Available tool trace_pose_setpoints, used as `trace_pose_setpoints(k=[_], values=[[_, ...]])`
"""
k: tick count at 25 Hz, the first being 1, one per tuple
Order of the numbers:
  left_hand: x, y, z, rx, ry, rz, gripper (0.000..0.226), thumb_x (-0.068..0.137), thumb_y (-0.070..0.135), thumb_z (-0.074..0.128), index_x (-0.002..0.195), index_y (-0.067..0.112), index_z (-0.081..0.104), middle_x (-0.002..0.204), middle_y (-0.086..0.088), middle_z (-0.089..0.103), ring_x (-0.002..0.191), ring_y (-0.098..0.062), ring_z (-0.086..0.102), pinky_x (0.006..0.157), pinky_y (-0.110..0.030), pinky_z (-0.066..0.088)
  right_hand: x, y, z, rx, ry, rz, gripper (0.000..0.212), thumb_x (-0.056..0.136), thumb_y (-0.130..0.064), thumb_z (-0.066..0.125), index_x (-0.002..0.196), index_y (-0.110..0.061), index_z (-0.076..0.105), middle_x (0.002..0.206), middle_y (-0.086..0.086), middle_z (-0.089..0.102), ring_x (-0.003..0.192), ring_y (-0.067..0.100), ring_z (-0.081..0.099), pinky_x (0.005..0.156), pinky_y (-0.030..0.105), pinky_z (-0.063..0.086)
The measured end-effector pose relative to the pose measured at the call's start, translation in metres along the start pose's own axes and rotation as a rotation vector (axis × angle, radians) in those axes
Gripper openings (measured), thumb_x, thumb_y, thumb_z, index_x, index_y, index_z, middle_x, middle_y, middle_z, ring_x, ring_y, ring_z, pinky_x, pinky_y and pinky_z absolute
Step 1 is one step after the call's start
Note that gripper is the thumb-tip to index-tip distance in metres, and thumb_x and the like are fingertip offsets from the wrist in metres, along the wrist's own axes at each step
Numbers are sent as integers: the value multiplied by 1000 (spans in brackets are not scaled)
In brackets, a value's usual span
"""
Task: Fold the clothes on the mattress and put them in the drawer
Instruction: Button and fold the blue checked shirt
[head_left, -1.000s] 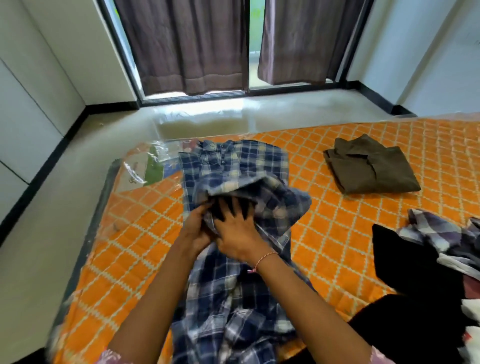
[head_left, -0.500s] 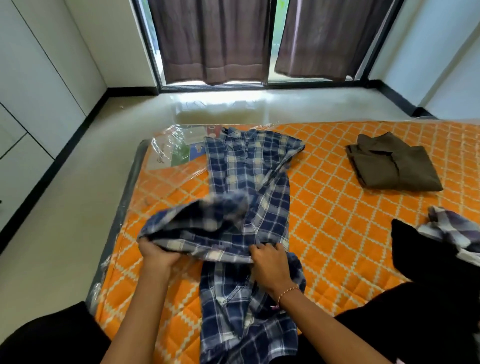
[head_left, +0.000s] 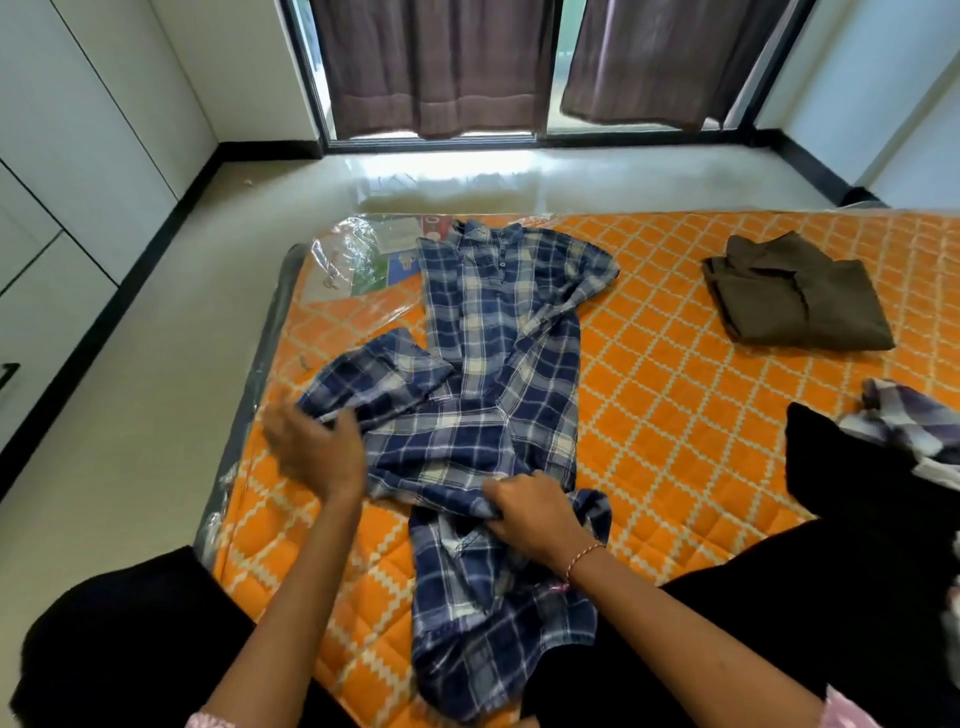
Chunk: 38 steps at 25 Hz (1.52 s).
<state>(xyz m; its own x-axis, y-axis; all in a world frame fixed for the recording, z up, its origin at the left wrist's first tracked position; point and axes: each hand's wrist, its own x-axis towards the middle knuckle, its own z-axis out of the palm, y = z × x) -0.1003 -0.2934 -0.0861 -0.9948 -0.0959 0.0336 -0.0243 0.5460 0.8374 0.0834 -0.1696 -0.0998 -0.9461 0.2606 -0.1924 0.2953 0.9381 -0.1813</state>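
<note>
Plaid shirt (head_left: 493, 374) lay lengthwise on the orange mattress (head_left: 675, 415), collar toward the window. I saw my right hand (head_left: 535, 512) bunching its cloth near the hem; my blurred left hand (head_left: 317, 452) touched the sleeve, grip unclear. Printed cards under plastic wrap (head_left: 363, 260) were unreadable. Folded olive garment (head_left: 795, 296) sat well apart.

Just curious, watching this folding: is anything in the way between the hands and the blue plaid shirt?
Nothing visible. Both hands are already on the plaid shirt: the right hand grips a bunched fold near its middle, and the left hand, blurred, touches the sleeve at the shirt's left side. The drawer it must go to is not identifiable in view.
</note>
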Motion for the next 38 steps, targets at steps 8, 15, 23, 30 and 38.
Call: trace_pose_setpoints(k=[8,15,23,30,38], values=[[-44,-31,57,832,-914,769,83,88,72,20,152,26,-4,158,-5,-19,146,-21,-16,115,-54,-9,-37,21,15,-70,132,86,53,80,-34,62,126,-13,47,125,11,50,109,30,50,85,40,41],[-79,-42,32,828,-1145,1132,79,95,58,31,147,28,-20,153,-1,-30,143,-18,-25,114,-43,-16,-54,26,14,89,68,60,25,91,-17,50,114,-14,43,103,7,61,84,28,57,60,35,37],[-81,-37,2,412,-699,1444,22,83,21,56,93,15,75,90,-2,73,77,-18,71,67,-27,54,-47,11,4,52,-107,36,18,87,-20,53,104,-17,48,88,8,61,82,28,57,56,29,31],[-69,-27,-2,380,-633,1410,18,85,25,51,86,17,67,88,1,69,79,-18,67,77,-30,47,-9,28,-27,431,-122,98,26,94,-30,51,73,-17,59,73,3,60,63,16,49,60,28,41],[-64,-42,55,805,-934,910,67,97,57,25,153,23,11,161,-2,3,148,-20,2,117,-46,2,2,42,35,210,-59,158,69,91,-67,20,150,-31,24,160,-1,6,147,23,8,116,49,10]])
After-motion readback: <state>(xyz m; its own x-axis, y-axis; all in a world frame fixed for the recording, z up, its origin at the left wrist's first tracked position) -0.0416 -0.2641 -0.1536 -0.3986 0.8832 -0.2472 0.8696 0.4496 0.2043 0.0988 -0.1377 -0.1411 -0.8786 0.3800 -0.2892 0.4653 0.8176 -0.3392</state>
